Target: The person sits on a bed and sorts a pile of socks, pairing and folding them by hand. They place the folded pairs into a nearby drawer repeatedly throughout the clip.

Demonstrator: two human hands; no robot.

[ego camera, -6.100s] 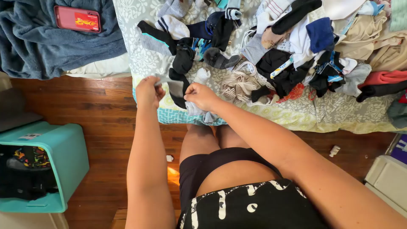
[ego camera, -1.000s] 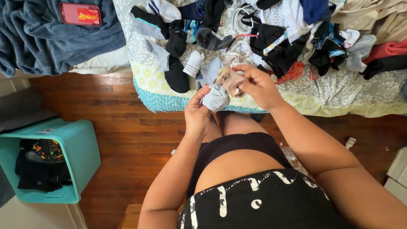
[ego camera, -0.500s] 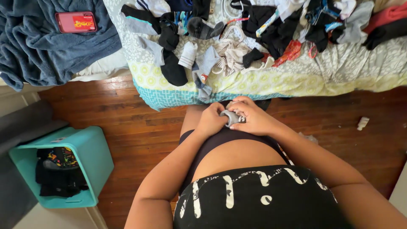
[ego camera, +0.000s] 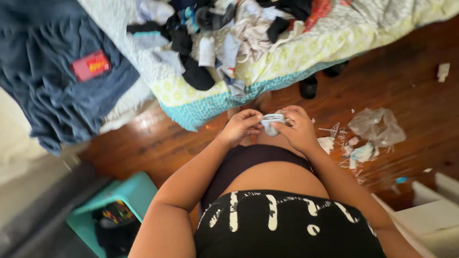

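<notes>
Change: hands had drawn back from the bed (ego camera: 306,52) toward the waist.
Left hand (ego camera: 239,126): pinched the sock bundle (ego camera: 272,123).
Right hand (ego camera: 299,128): gripped the same bundle, nearly rolled.

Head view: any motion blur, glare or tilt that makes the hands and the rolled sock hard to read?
Head view: frame tilted, bed running diagonally; left hand, right hand and the grey rolled sock between them are readable but slightly soft; clothes pile smeared by motion blur; bright glare patch on the wood floor; teal bin at lower left dim and blurred.
</notes>
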